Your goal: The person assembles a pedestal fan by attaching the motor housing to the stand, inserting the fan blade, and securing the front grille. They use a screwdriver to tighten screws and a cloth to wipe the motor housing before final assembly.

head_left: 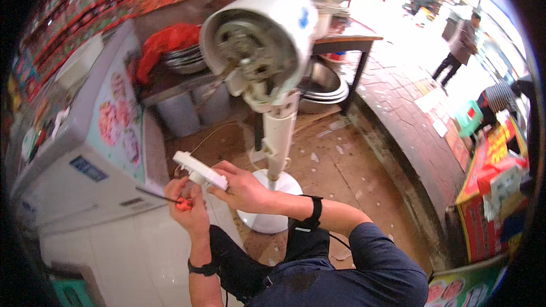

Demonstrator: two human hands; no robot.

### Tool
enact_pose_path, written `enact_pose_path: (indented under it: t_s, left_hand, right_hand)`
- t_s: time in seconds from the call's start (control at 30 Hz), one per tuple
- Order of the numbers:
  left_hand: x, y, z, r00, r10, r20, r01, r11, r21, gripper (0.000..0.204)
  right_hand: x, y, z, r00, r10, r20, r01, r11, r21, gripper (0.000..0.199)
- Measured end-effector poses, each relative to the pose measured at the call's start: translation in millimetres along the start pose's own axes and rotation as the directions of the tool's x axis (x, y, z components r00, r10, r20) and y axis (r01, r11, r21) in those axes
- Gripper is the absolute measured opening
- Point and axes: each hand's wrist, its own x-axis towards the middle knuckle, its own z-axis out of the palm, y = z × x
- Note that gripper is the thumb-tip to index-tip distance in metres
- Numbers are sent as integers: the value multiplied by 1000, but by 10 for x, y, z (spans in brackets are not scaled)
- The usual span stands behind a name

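Observation:
My left hand (192, 211) is closed around a screwdriver (183, 203) with an orange-red handle; its dark thin shaft points out to the left. With closed fingers, my right hand (245, 189) grips one end of a flat white plastic part (200, 169), which is tilted. My left fingertips are right under this part; whether they touch it I cannot tell. Beyond my hands stands a white pedestal fan (281, 142) without blades or grille. The open front of its housing (304, 20) shows the dirty motor (247, 45). Its round white base (264, 216) rests on the floor near my knees.
A grey-white chest freezer (114, 153) stands at the left. Behind the fan are stacked metal basins (324, 88) and a wooden table (364, 38). A raised kerb (392, 176) borders the paving at right, where a person (462, 45) stands. Red-yellow boxes (483, 193) are at far right.

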Motion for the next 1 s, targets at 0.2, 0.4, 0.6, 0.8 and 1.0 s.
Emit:
enact_pose_path:
  t_s: [0.2, 0.4, 0.6, 0.8, 1.0]
  left_hand:
    - [22, 139, 308, 985, 77, 153, -57, 990, -132, 45]
    - [148, 365, 463, 954, 281, 106, -272, 958, -92, 47]
    - [253, 877, 449, 956, 286, 60, -271, 945, -184, 44]
    - [496, 1264, 808, 892, 445, 74, -413, 872, -261, 48]
    - [731, 1396, 1067, 768, 634, 89, -600, 762, -245, 45]
  right_hand:
    - [-75, -158, -254, 981, -149, -121, 149, 989, -10, 43]
    - [-83, -392, -453, 974, -194, -114, 179, 976, -126, 55]
    - [-196, -718, -980, 721, -630, -288, 488, 757, -435, 60]
    - [147, -539, -1641, 695, -481, -535, 188, 839, -511, 112]
    - [522, -381, -1744, 841, -285, -460, 272, 957, -96, 150]
